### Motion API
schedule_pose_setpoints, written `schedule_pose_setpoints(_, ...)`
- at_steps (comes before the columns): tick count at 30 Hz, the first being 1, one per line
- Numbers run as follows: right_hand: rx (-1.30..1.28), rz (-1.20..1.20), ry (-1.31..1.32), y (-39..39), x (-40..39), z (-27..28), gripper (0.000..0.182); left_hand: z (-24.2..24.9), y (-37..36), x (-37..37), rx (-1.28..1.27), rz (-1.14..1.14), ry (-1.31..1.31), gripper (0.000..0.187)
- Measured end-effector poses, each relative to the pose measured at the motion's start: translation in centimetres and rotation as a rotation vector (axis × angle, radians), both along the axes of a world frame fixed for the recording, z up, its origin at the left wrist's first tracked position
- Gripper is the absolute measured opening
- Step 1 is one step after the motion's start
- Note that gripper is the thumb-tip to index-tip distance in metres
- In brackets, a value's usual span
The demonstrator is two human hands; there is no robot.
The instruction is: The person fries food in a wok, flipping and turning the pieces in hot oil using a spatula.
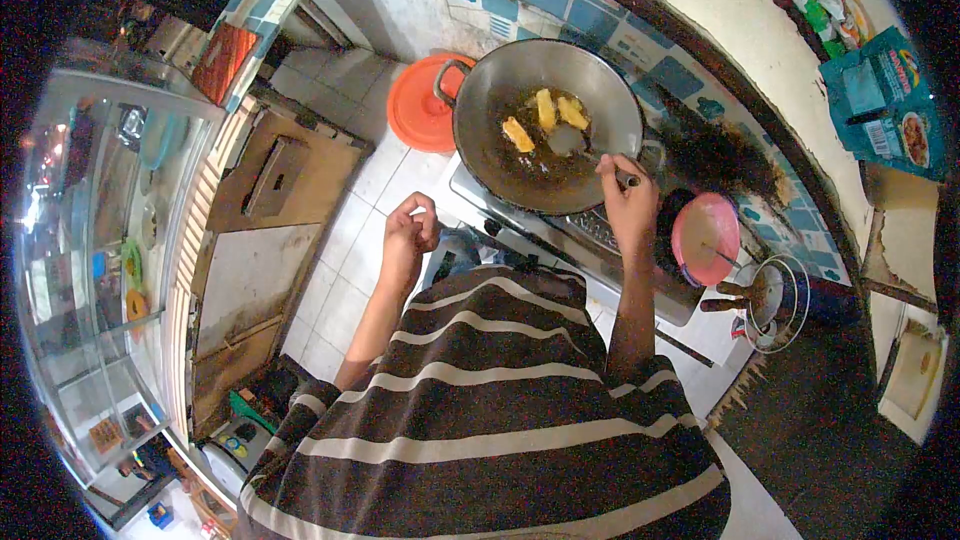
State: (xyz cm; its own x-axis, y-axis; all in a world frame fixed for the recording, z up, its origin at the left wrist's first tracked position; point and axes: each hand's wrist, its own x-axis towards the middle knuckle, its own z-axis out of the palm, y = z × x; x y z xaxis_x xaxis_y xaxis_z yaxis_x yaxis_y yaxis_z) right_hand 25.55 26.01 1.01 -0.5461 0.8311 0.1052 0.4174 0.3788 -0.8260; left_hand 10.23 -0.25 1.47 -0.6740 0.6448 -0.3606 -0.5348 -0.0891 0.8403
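Note:
A large dark wok (490, 165) stands on the stove (530, 258). Several golden fried pieces (545, 110) lie in the oil at its middle. My right hand (630, 195) is closed at the wok's right rim, its fingers pinched round the handle of a spatula (567, 139), whose round head rests in the oil beside the pieces. Held up left of the stove, my left hand (410, 226) has its fingers curled together and touches nothing; nothing shows in it.
An orange lidded bucket (420, 105) stands left of the wok. Right of the stove are a pink bowl (712, 238) with batter and a wire basket (776, 303). A teal packet (885, 105) hangs at the upper right. A glass case (100, 240) fills the left side.

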Motion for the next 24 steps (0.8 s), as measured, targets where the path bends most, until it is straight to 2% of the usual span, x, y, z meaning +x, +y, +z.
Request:
schedule_pose_setpoints(2, 0.013, 0.033, -0.062, 0.5, 0.2, -0.8, 0.03, 0.2, 0.2, -0.1, -0.041, -0.007, 0.001, 0.022)
schedule_pose_setpoints(5, -0.083, 0.082, -0.331, 0.0, -0.3, 2.3, 0.033, 0.1, 0.2, -0.2, -0.048, -0.006, 0.006, 0.023)
schedule_pose_setpoints(14, -0.002, 0.008, 0.038, -0.3, -0.7, 0.8, 0.029, -0.3, 0.0, -0.3, -0.031, 0.003, 0.006, 0.021)
schedule_pose_setpoints(17, -0.03, 0.03, -0.182, -0.3, -0.5, 1.8, 0.028, -0.2, 0.1, -0.2, -0.008, 0.012, 0.015, 0.021)
schedule_pose_setpoints(20, -0.005, 0.107, -0.219, 0.2, -0.5, 0.5, 0.027, 0.0, 0.1, -0.2, -0.001, 0.03, -0.001, 0.021)
schedule_pose_setpoints(24, -0.005, 0.09, -0.135, 0.6, -0.9, -0.6, 0.033, -0.3, -0.1, -0.4, 0.0, 0.014, -0.003, 0.022)
